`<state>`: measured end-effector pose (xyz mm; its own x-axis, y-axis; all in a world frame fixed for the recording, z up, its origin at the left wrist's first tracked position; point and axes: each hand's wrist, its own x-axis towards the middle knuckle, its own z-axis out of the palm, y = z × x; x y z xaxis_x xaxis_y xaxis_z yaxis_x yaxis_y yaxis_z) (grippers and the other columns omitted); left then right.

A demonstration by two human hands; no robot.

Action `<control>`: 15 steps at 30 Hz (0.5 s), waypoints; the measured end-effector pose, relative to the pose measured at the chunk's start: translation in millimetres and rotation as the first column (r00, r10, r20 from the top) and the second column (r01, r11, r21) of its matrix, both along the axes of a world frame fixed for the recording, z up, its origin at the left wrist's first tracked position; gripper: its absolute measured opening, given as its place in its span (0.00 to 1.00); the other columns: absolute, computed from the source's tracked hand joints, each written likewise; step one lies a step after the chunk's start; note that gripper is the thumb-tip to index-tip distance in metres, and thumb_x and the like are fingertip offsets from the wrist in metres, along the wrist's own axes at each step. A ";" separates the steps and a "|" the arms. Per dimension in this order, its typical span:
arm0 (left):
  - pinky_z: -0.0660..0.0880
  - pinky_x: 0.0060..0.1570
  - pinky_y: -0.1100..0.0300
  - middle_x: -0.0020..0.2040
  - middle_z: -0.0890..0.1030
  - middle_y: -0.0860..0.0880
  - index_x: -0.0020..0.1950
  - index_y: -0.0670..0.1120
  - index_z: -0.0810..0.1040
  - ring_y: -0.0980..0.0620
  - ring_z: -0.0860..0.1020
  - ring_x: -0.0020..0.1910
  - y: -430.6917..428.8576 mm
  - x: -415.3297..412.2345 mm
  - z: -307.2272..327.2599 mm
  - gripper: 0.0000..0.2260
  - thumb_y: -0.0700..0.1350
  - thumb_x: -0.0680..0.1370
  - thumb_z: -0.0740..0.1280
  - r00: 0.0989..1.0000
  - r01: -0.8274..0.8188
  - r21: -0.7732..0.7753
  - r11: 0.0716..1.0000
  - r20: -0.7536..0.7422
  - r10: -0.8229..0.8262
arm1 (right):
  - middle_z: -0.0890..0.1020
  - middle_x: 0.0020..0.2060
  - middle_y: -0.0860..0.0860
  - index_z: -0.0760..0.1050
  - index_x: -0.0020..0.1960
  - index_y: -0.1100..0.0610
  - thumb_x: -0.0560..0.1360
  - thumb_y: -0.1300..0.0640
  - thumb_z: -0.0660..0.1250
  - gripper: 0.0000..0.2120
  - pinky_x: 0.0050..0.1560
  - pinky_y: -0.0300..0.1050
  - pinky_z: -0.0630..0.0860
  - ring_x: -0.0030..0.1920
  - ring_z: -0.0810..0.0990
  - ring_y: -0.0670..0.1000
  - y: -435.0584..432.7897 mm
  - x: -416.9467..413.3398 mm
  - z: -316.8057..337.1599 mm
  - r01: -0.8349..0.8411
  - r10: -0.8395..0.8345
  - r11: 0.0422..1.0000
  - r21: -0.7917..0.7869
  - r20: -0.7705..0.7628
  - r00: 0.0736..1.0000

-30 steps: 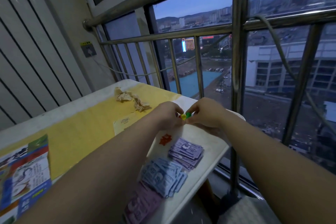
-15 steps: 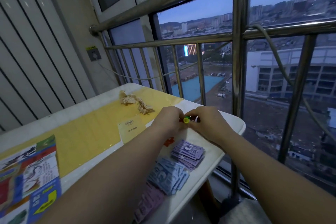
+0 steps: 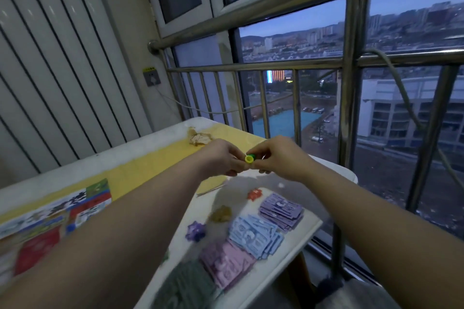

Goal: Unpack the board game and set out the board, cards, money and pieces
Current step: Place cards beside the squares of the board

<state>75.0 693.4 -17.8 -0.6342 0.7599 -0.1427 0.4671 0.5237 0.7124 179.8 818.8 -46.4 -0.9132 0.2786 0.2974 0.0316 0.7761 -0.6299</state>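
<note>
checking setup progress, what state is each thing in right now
left hand: pinches yellow piece
right hand: pinches green piece
board: flat on table
money: four colour-sorted piles, fanned
red token: lying loose
wrapper: crumpled

Four money stacks (image 3: 281, 211), three flower tokens (image 3: 254, 194), one board (image 3: 62, 208)

Both bare forearms come in from the bottom corners and meet in the middle, so the arms make a kind of V. The left grip (image 3: 221, 158) and right grip (image 3: 276, 155) are knuckles-up with fingers curled, fingertips almost touching. Between them they pinch a little yellow and green game piece (image 3: 249, 158), left on the yellow end, right on the green. Wrists look pretty straight.
</note>
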 end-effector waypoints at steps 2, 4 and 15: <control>0.77 0.40 0.65 0.42 0.80 0.46 0.48 0.42 0.81 0.54 0.78 0.40 -25.6 -7.4 11.0 0.05 0.40 0.74 0.71 0.995 -0.032 0.027 0.999 0.091 0.029 | 0.85 0.38 0.51 0.82 0.54 0.56 0.73 0.58 0.72 0.10 0.40 0.36 0.79 0.35 0.82 0.43 -18.4 -9.2 11.2 -0.068 0.068 0.998 -0.017 0.011 0.998; 0.77 0.40 0.66 0.41 0.79 0.47 0.46 0.42 0.81 0.55 0.78 0.40 -58.2 -12.2 19.7 0.03 0.40 0.74 0.71 0.983 -0.083 0.031 0.996 0.169 0.076 | 0.85 0.39 0.53 0.82 0.54 0.57 0.73 0.60 0.71 0.10 0.41 0.37 0.79 0.35 0.82 0.42 -44.2 -18.7 21.0 -0.131 0.132 0.990 -0.044 0.029 0.991; 0.79 0.41 0.67 0.33 0.80 0.48 0.41 0.40 0.77 0.57 0.79 0.34 -280.8 17.2 47.2 0.03 0.38 0.75 0.68 0.855 -0.379 0.105 0.919 0.419 0.304 | 0.83 0.47 0.62 0.78 0.57 0.66 0.72 0.68 0.70 0.14 0.45 0.40 0.81 0.42 0.83 0.54 -244.2 -28.5 52.3 -0.409 0.452 0.811 -0.418 0.006 0.892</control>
